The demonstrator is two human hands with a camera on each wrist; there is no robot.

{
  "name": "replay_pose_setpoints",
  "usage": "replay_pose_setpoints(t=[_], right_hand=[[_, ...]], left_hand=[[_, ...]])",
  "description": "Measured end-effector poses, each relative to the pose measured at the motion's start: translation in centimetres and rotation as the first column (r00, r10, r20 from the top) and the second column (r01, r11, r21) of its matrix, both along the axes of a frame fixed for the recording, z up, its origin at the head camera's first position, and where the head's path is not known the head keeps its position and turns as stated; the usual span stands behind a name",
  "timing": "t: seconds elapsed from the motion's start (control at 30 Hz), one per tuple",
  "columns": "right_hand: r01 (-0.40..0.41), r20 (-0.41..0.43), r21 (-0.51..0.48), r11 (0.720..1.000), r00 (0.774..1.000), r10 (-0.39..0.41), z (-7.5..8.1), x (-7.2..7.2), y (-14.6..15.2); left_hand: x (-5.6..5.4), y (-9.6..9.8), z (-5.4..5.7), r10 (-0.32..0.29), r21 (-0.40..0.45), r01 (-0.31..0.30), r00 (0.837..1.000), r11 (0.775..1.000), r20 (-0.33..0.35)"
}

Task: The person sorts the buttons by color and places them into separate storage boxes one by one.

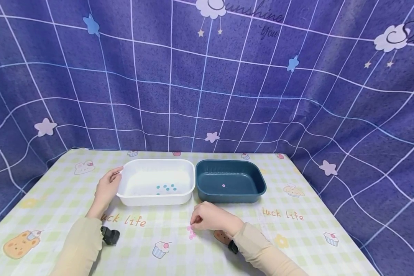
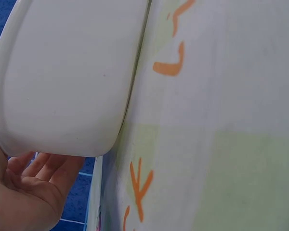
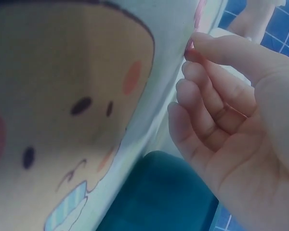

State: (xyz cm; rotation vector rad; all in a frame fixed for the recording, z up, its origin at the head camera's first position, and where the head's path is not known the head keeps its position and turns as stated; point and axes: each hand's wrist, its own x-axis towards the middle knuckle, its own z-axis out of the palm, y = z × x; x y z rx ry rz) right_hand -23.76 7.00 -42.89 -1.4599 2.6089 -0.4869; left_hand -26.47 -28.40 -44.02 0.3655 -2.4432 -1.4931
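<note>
My left hand [image 1: 107,188] touches the left end of a white plastic basin [image 1: 155,200]. In the left wrist view its fingers [image 2: 53,168] lie against the basin's end wall, and the thumb tip is hidden. Several small teal discs [image 1: 165,186] lie inside that basin. My right hand [image 1: 214,217] is low over a small cluster of pink button-like discs [image 1: 192,236] on the cloth. Its thumb and index fingertip meet at a pink disc [image 3: 189,44], and the other fingers curl loosely. One more pink disc [image 1: 223,185] lies in the dark teal basin [image 1: 229,198].
Both basins stand side by side, nearly touching, on a table with a checked, cartoon-printed cloth [image 1: 293,237]. A blue gridded curtain [image 1: 207,96] hangs behind the table and down its right side. Small black devices are strapped at both wrists.
</note>
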Motion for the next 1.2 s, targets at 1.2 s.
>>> replay_pose_setpoints(t=[1.2], right_hand=[[0.053,-0.053,-0.300,0.952,0.996,-0.072,4.0,-2.3,2.1]], left_hand=[[0.0,0.1,0.0,0.009,-0.006,-0.009,1.000,1.000,0.014]])
